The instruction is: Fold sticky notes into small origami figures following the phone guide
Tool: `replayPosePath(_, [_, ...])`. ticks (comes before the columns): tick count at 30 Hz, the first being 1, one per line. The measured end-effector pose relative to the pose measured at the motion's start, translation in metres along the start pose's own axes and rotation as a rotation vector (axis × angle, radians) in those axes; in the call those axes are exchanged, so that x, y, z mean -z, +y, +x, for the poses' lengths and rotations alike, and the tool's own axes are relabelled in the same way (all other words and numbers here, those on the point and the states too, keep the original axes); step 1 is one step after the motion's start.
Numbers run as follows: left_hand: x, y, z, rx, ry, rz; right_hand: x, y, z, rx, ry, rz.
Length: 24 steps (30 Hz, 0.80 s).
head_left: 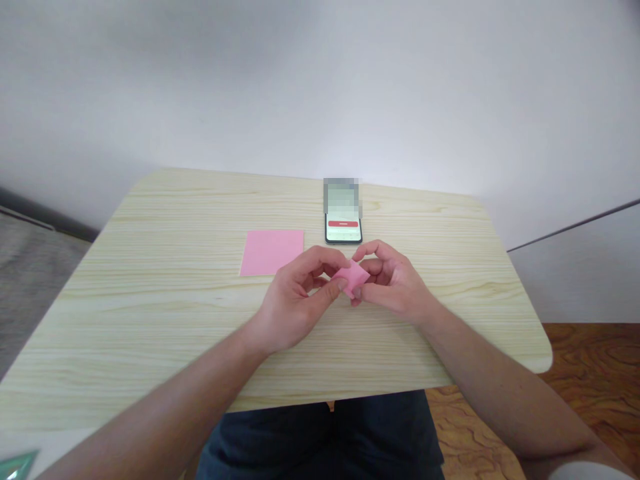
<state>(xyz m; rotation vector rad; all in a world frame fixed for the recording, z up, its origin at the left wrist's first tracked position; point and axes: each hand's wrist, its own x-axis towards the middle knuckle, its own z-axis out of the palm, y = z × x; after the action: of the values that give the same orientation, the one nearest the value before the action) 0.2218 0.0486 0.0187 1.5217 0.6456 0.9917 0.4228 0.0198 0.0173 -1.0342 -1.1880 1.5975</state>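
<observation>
Between my two hands, above the near middle of the table, is a small folded piece of pink paper (pixel 353 275). My left hand (pixel 305 297) pinches its left side, with the thumb on the near face. On the other side, my right hand (pixel 393 280) grips the lower right edge between thumb and fingers, its index finger arched over the top. Parts of the fingers behind the paper are hidden. A flat pink square of paper (pixel 273 250) lies just beyond my left hand, which covers its near right corner.
A phone (pixel 343 233) with a lit screen lies beyond my hands, near the table's far edge by the white wall (pixel 320 93). The pale wood-grain table (pixel 150 287) has rounded corners. A green-edged object (pixel 17 465) shows at the lower left.
</observation>
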Motion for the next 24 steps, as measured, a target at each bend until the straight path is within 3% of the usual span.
replayPosePath(5, [0.0037, 0.0017, -0.0007, -0.227, 0.008, 0.42, 0.0005, -0.0003, 0.001, 0.02, 0.035, -0.003])
replayPosePath(8, [0.0048, 0.0009, -0.0022, -0.268, 0.003, 0.523, 0.0017, 0.0001, 0.0016, 0.027, 0.041, 0.004])
replayPosePath(24, [0.0059, -0.0021, -0.0007, -0.249, -0.022, 0.496, 0.0018, 0.0004, 0.001, 0.028, 0.03, -0.024])
